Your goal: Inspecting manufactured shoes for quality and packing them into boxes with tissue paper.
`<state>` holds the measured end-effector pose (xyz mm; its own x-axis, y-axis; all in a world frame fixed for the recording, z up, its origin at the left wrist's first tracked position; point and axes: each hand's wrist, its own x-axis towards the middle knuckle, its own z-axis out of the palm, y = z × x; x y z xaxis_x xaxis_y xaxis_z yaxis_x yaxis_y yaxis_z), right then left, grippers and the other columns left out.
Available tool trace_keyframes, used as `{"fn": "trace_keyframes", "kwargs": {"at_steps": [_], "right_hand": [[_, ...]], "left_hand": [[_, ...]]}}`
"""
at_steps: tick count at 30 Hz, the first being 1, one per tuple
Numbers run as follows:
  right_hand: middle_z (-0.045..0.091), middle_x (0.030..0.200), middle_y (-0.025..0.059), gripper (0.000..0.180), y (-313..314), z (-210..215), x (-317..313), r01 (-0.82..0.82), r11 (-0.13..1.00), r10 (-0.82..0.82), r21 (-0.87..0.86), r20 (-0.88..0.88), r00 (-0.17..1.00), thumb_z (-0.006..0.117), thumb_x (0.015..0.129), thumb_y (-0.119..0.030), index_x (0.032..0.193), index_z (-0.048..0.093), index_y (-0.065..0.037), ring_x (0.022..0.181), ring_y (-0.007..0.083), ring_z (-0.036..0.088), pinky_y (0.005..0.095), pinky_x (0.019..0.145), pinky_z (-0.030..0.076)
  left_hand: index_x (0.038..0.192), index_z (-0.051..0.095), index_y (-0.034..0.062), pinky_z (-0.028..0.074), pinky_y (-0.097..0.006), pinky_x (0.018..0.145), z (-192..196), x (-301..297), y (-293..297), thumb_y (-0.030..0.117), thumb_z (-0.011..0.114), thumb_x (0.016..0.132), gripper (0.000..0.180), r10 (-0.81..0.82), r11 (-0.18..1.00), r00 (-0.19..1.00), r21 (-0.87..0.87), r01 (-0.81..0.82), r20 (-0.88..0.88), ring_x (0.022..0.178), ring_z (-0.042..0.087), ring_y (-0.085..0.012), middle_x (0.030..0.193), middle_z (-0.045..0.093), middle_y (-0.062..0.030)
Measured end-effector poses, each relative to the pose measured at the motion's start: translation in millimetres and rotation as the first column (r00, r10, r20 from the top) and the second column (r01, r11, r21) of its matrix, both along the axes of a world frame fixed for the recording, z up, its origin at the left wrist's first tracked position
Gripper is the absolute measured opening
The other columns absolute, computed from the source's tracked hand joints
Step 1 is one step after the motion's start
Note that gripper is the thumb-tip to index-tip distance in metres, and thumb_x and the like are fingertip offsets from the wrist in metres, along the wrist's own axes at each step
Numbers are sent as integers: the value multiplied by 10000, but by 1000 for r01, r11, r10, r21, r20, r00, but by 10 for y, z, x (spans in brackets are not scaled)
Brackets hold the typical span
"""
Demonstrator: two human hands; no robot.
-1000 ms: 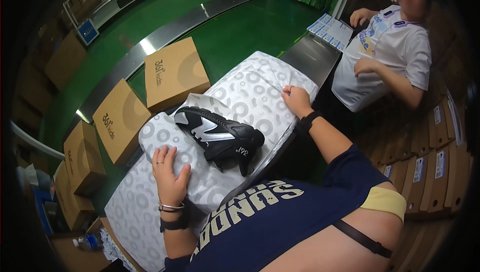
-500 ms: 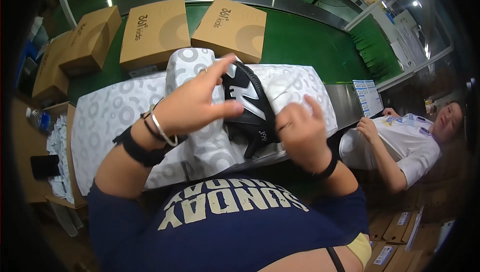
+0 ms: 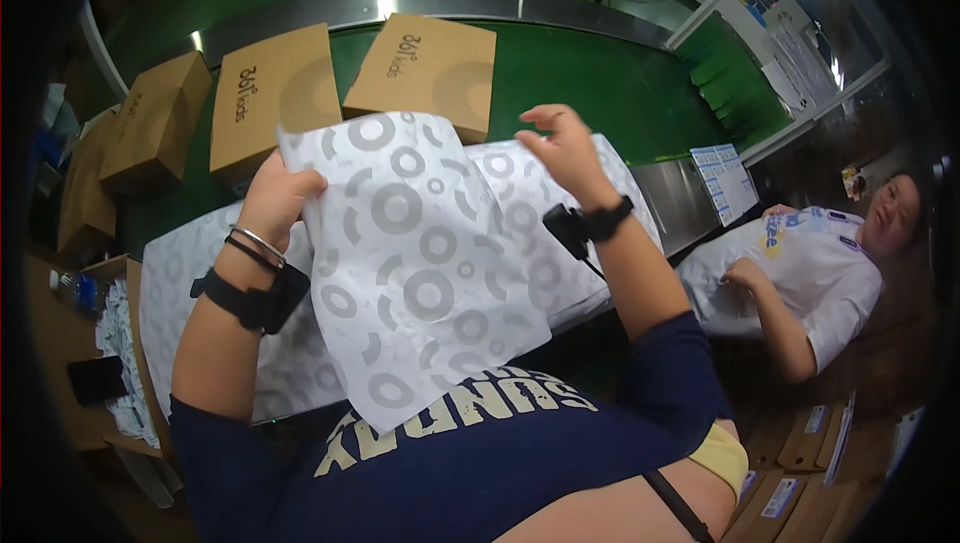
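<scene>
A sheet of white wrapping paper with grey rings (image 3: 425, 253) is lifted in front of me, its lower corner hanging over my shirt. My left hand (image 3: 275, 198) pinches the sheet's left edge between thumb and fingers. Over the right part of the patterned paper, my right hand (image 3: 568, 155) is raised with thumb and fingers apart, holding nothing. More of the same paper (image 3: 185, 293) lies spread on the work surface beneath. No shoe shows now; the raised sheet covers the middle of the surface.
Several brown cardboard shoe boxes (image 3: 275, 93) stand along the far side on a green conveyor belt (image 3: 560, 73). At the left is an open carton (image 3: 140, 343) with small white packets, a dark phone-like object and a bottle (image 3: 75, 290). A person in a white shirt (image 3: 790, 283) is at the right.
The black shoe seen between my hands is now hidden behind the paper. My left hand has moved left and holds the sheet's edge; my right hand has moved up and opened.
</scene>
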<state>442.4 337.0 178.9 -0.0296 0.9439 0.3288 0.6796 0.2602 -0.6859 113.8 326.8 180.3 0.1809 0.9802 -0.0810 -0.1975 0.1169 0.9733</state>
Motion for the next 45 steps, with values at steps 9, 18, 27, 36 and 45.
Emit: {"fn": "trace_keyframes", "kwargs": {"at_steps": [9, 18, 27, 36, 45], "right_hand": [[306, 1312, 241, 529, 1391, -897, -810, 53, 981, 114, -188, 770, 628, 398, 840, -354, 1330, 282, -192, 1120, 417, 410, 532, 825, 394], [426, 1186, 227, 814, 1619, -673, -729, -175, 980, 86, 92, 597, 798, 580, 707, -273, 1364, 138, -82, 1033, 361, 470, 434, 818, 419], [445, 1152, 212, 745, 1253, -539, -290, 66, 914, -140, 400, 160, 977, 535, 748, -178, 1338, 115, -7, 1011, 363, 476, 396, 863, 404], [448, 1135, 193, 457, 1155, -694, 410, 243, 939, -273, -245, -958, 90, 423, 853, -271, 1207, 315, -4, 1025, 342, 473, 525, 821, 403], [507, 880, 108, 752, 9, -541, 390, -186, 827, -221, -530, -612, 759, 592, 802, -301, 1314, 146, 23, 722, 174, 547, 271, 526, 485]], "left_hand": [[1189, 414, 29, 431, -366, 816, -118, 139, 449, 93, 619, 631, 598, 271, 948, 534, 318, -5, -800, 943, 537, -356, 1020, 556, -229], [1296, 234, -20, 361, -363, 920, 122, 86, 359, 221, 739, 608, 887, 278, 934, 405, 344, 99, -871, 1105, 424, -371, 1179, 419, -275], [1330, 193, 26, 270, -412, 993, 181, 495, 768, 390, 693, 655, 915, 608, 708, 265, 662, 246, -748, 1228, 281, -377, 1329, 259, -263], [1347, 224, 167, 313, -326, 971, 106, 500, 821, 487, 613, 690, 828, -503, 705, 16, -400, 585, -864, 1165, 396, -327, 1296, 364, -199], [1249, 378, 74, 269, -448, 968, -17, 277, 44, 354, 664, 664, 709, 373, 775, 54, 343, 530, -926, 1173, 326, -396, 1284, 313, -267]]}}
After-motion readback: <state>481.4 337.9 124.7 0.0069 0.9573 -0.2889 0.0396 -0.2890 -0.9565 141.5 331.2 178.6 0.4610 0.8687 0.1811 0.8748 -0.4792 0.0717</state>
